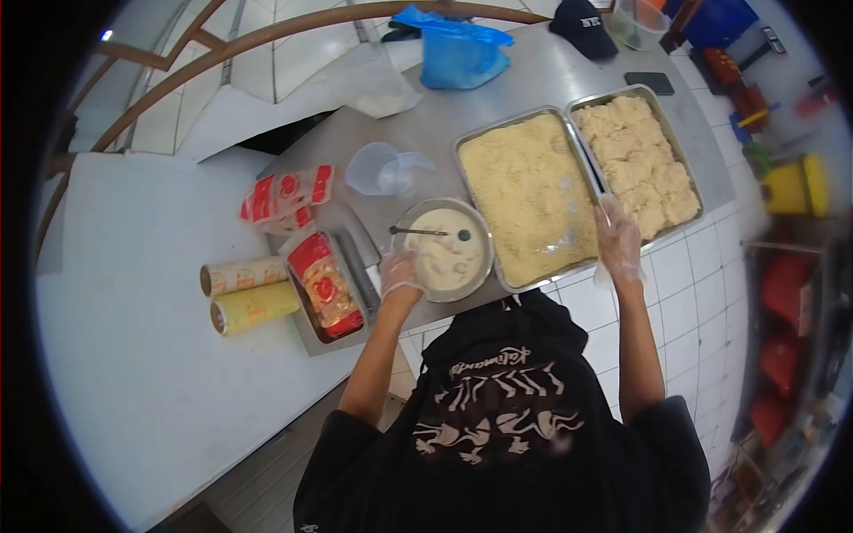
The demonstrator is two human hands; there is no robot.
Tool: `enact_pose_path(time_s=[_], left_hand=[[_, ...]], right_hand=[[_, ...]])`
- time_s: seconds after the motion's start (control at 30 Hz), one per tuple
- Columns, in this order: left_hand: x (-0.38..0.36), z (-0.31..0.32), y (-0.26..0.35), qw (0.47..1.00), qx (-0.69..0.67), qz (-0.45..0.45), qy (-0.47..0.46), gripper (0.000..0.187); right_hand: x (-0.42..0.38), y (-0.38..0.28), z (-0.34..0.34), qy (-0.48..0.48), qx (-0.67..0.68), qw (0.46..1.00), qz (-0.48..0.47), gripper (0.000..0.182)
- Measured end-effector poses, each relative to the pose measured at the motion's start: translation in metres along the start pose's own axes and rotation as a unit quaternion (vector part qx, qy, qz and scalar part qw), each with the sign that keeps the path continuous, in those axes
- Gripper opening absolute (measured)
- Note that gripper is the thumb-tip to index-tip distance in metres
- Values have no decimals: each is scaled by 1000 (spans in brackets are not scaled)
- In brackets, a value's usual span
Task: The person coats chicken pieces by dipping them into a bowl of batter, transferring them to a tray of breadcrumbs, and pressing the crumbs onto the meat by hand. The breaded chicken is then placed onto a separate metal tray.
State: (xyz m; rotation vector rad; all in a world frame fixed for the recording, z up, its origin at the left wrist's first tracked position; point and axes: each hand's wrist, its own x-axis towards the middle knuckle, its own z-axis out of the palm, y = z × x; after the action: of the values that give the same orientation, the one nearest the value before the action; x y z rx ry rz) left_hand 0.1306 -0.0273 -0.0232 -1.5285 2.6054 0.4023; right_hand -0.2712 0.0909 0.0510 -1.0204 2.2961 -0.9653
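A round metal bowl (pixel 488 258) holds pale, creamy liquid with lumps in it, and a dark-handled utensil (pixel 422 232) lies across it. My left hand (pixel 402 272), in a clear plastic glove, is closed at the bowl's left rim; its fingertips are partly hidden. To the right, a metal tray (pixel 508 286) is filled with yellowish crumbs (pixel 530 191). My right hand (pixel 619 238), gloved too, rests at that tray's right edge with its fingers stretched forward. Beside it, a second tray (pixel 702 213) contains crumb-coated pieces (pixel 635 160) packed closely together.
Behind the bowl stands a clear plastic jug (pixel 375 169). Left are a metal pan (pixel 354 327) with a red packet (pixel 322 280), more red packaging (pixel 286 195) and two cylindrical rolls (pixel 256 309). A blue bag (pixel 462 60), a cap (pixel 582 27) and a phone (pixel 649 83) lie at the back.
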Motion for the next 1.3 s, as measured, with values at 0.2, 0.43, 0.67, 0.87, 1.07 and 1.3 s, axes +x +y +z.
enact_pose_path(time_s=[0.2,0.43,0.67,0.87,1.07,1.3], left_hand=[[17,4,11,992,90,-24,-82,41],[31,1,8,981,132,26,-141,32],[39,-48,21,925,206,107,-301,29],[53,-9,-4,919,231,169,-273,26],[48,-25,-10,923,211,198,-254,34],[32,-45,-15,932,161,184,-268,40]], right_hand=[[-64,6,42,-50,113,992,22,48],[-88,-12,28,-89,90,991,54,44],[-100,7,38,-31,77,995,51,42],[-104,-5,35,-62,112,989,73,45],[-106,11,38,-42,118,990,68,45],[-101,12,35,-39,114,990,68,43]])
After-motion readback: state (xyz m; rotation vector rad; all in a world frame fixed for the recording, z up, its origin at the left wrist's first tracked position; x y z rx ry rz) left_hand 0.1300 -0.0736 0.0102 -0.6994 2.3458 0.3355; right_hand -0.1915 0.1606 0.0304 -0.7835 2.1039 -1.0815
